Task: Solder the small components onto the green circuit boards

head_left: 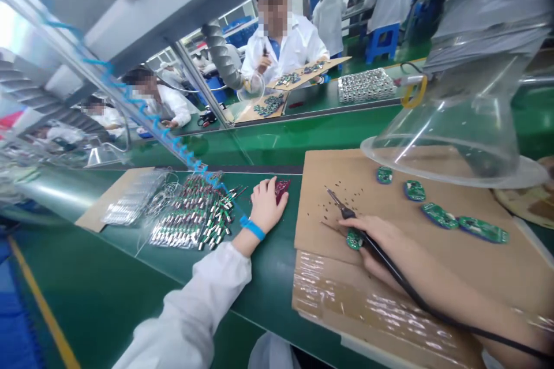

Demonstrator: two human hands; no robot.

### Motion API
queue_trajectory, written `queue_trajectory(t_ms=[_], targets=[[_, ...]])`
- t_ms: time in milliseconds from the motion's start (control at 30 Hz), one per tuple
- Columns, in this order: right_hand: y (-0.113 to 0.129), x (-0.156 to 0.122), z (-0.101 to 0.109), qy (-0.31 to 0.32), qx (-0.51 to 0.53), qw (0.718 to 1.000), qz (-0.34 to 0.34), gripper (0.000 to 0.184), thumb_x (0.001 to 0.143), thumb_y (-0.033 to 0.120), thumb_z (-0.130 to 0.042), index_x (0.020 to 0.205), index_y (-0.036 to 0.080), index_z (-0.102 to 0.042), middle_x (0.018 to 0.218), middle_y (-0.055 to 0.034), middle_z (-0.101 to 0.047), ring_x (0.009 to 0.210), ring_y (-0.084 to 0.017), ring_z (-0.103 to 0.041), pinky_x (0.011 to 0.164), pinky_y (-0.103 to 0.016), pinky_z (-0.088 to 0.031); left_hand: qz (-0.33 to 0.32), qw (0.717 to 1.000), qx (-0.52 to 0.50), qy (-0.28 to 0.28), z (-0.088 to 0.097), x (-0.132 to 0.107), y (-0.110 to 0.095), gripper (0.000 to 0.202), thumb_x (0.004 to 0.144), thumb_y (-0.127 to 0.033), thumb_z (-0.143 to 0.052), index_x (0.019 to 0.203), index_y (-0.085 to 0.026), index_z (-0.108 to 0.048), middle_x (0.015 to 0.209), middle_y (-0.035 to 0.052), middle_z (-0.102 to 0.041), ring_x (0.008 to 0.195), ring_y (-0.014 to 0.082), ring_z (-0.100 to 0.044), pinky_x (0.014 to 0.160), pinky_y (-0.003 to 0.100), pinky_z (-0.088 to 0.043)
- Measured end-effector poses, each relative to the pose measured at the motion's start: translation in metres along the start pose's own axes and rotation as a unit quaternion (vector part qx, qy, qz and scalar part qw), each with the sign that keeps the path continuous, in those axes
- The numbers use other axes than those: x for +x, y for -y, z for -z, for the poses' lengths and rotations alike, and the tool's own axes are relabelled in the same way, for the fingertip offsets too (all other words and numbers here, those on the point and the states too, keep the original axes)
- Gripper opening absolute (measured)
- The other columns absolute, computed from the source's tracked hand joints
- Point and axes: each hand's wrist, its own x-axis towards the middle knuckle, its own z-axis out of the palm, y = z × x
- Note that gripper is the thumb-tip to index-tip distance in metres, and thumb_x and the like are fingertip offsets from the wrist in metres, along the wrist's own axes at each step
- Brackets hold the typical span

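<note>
My left hand [265,205] reaches across the green conveyor belt [130,277] with its fingers closed around a small dark red board [282,187]. A blue wrist strap [252,229] sits on that wrist. My right hand [376,240] rests on a brown cardboard sheet [381,294] and grips a black soldering iron [344,212], whose tip points up and to the left. A small green circuit board [354,238] lies right at that hand's fingertips. Several more green circuit boards [439,214] lie in a row further right on the cardboard.
A pile of small cylindrical components with wire leads [194,212] lies left of my left hand. A clear fume-extraction hood [454,127] hangs over the cardboard. Across the belt, people in white coats [285,40] work at cardboard sheets. A tray of parts [366,85] stands at the back.
</note>
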Motion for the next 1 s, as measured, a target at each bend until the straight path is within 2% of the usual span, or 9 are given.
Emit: queue_trajectory(t_ms=[100,167,300,433,600,733,833,900,1000], targets=[[-0.007,-0.004,-0.009,-0.031,0.0,1.0,0.006,0.042,0.088,0.023,-0.064,0.13,0.03,-0.063,0.123,-0.0075,-0.072,0.108,-0.031,-0.071,0.093,-0.053,-0.06,0.007,1.0,0.001,-0.006,0.004,0.02,0.006,0.046,0.099,-0.042,-0.054,0.141,-0.022,-0.054,0.134,0.0146,-0.057,0.121,0.033,-0.055,0.102,0.047,-0.047],[-0.012,-0.006,-0.015,-0.051,-0.006,0.999,0.008,0.039,0.089,0.026,-0.064,0.128,0.029,-0.064,0.121,-0.0075,-0.072,0.106,-0.031,-0.071,0.091,-0.052,-0.061,0.02,1.0,0.004,-0.015,0.016,0.029,0.022,0.043,0.099,-0.046,-0.054,0.135,-0.023,-0.058,0.132,0.0136,-0.057,0.12,0.0327,-0.055,0.102,0.047,-0.046],[-0.019,-0.008,-0.024,-0.07,-0.021,0.997,0.003,0.033,0.091,0.031,-0.064,0.124,0.028,-0.065,0.118,-0.0075,-0.073,0.104,-0.031,-0.072,0.086,-0.051,-0.062,0.073,0.997,0.016,-0.032,0.053,0.033,0.078,0.035,0.099,-0.043,-0.058,0.123,-0.018,-0.065,0.133,0.0169,-0.055,0.126,0.0359,-0.051,0.105,0.053,-0.043],[-0.023,-0.007,-0.03,-0.085,-0.029,0.996,0.002,0.029,0.093,0.034,-0.062,0.121,0.027,-0.066,0.115,-0.0074,-0.074,0.103,-0.031,-0.072,0.086,-0.05,-0.061,0.088,0.996,-0.01,0.015,0.073,0.028,0.126,0.021,0.094,-0.032,-0.069,0.106,-0.014,-0.068,0.113,0.0098,-0.066,0.105,0.0249,-0.064,0.096,0.047,-0.052],[-0.023,-0.008,-0.029,-0.076,-0.03,0.997,0.006,0.031,0.094,0.035,-0.063,0.124,0.03,-0.065,0.118,-0.007,-0.073,0.107,-0.032,-0.07,0.089,-0.053,-0.06,0.081,0.992,-0.1,-0.016,0.078,0.019,0.141,0.024,0.1,-0.034,-0.063,0.113,-0.014,-0.066,0.111,0.0083,-0.068,0.096,0.0197,-0.067,0.086,0.04,-0.059],[-0.02,-0.011,-0.025,-0.037,-0.027,0.999,-0.004,0.035,0.095,0.034,-0.061,0.13,0.031,-0.061,0.123,-0.0078,-0.07,0.114,-0.033,-0.067,0.096,-0.057,-0.056,0.057,0.971,-0.211,-0.098,0.104,0.016,0.131,0.029,0.101,-0.036,-0.06,0.119,-0.013,-0.064,0.115,0.0092,-0.067,0.1,0.0216,-0.067,0.086,0.041,-0.059],[-0.014,-0.009,-0.023,-0.01,-0.028,0.999,-0.024,0.035,0.097,0.034,-0.06,0.132,0.033,-0.059,0.126,-0.0074,-0.069,0.117,-0.033,-0.065,0.1,-0.059,-0.053,0.018,0.949,-0.297,-0.107,0.115,0.012,0.101,0.028,0.103,-0.038,-0.055,0.116,-0.013,-0.061,0.103,0.0064,-0.068,0.093,0.019,-0.069,0.084,0.037,-0.059],[-0.009,-0.006,-0.021,0.004,-0.027,0.999,-0.03,0.036,0.097,0.035,-0.061,0.133,0.033,-0.058,0.127,-0.0076,-0.068,0.119,-0.033,-0.063,0.101,-0.059,-0.052,-0.014,0.935,-0.35,-0.055,0.107,0.008,0.066,0.025,0.102,-0.038,-0.056,0.109,-0.015,-0.06,0.09,0.0027,-0.07,0.076,0.014,-0.071,0.077,0.03,-0.059],[0.0,-0.003,-0.015,0.002,-0.02,0.999,-0.034,0.037,0.097,0.036,-0.062,0.134,0.032,-0.058,0.127,-0.0085,-0.067,0.118,-0.032,-0.063,0.099,-0.055,-0.054,-0.068,0.904,-0.415,0.078,0.076,-0.005,-0.002,0.025,0.098,-0.039,-0.063,0.106,-0.015,-0.061,0.084,0.0055,-0.074,0.064,0.0136,-0.071,0.066,0.028,-0.059]])
